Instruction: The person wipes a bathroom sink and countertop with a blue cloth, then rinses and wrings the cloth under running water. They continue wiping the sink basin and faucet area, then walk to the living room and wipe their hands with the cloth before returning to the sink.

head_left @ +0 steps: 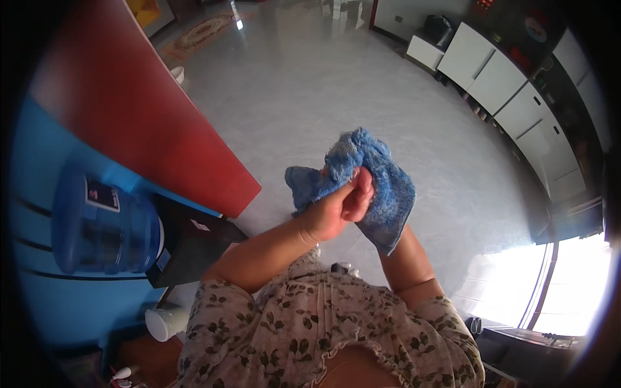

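A blue, fuzzy cleaning cloth (388,187) with greyish patches is bunched up in front of my chest. My left hand (328,215) is closed on it, thumb and curled fingers gathered at the middle of the bundle. One end of the cloth sticks out to the left, and a corner hangs down on the right. My right forearm (407,262) rises behind this hanging corner. The cloth covers my right hand, so its fingers and grip are hidden.
Left stand a red panel (162,123) and a blue water jug (107,223) on a dark stand. A white bucket (167,322) sits below. White cabinets (498,81) line the right wall. Grey shiny floor (278,84) stretches ahead to a patterned rug (197,35).
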`<state>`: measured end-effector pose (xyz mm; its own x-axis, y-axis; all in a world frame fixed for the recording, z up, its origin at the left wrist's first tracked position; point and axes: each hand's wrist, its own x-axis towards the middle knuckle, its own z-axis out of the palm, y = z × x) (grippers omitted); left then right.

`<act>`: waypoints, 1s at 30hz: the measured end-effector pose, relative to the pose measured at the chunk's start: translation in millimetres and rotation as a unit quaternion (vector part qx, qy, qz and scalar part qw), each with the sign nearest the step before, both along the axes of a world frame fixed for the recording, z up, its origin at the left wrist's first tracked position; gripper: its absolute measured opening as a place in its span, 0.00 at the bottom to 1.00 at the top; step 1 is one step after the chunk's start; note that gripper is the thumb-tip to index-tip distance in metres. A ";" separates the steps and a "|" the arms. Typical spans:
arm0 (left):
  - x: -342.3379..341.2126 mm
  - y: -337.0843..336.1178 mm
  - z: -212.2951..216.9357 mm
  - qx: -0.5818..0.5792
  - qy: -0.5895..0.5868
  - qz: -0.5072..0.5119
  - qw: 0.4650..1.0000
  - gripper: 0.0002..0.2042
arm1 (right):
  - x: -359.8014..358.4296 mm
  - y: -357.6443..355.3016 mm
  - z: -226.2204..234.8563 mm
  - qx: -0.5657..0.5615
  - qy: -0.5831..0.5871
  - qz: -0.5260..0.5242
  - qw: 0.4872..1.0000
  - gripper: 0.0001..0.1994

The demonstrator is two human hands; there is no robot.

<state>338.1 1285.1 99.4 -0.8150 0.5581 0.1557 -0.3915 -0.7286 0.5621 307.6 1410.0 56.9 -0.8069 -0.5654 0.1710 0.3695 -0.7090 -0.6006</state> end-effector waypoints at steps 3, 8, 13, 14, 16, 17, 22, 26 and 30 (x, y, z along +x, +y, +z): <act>-73.7 -34.4 -4.9 -0.121 0.009 -0.072 0.990 0.21 | -67.3 -22.4 17.1 0.042 0.028 -0.015 0.999 0.05; -196.1 -73.9 45.4 -0.248 0.265 -0.122 0.924 0.27 | -165.1 -64.3 51.2 0.261 0.138 -0.093 0.951 0.05; -330.2 -56.3 175.8 -0.102 0.560 0.396 0.720 0.15 | -251.0 -111.1 67.9 0.379 0.254 -0.173 0.873 0.05; -359.2 -50.9 181.3 -0.093 0.608 0.481 0.625 0.15 | -271.4 -114.6 67.9 0.390 0.269 -0.191 0.859 0.06; -401.8 -42.5 185.4 -0.100 0.619 0.646 0.436 0.15 | -309.1 -128.7 68.0 0.377 0.307 -0.192 0.852 0.08; -421.3 -36.1 180.2 -0.117 0.611 0.679 0.390 0.15 | -333.0 -128.9 65.8 0.375 0.320 -0.196 0.848 0.08; -505.3 -25.4 116.7 -0.286 0.657 0.531 0.454 0.25 | -465.7 -104.8 65.1 0.376 0.387 -0.180 0.823 0.13; -571.2 -55.3 60.0 -0.454 0.632 0.372 0.505 0.34 | -577.4 -95.0 92.6 0.365 0.542 -0.098 0.751 0.16; -626.1 -115.3 14.8 -0.376 0.388 0.343 0.768 0.36 | -657.7 -106.5 113.0 0.370 0.670 -0.066 0.640 0.19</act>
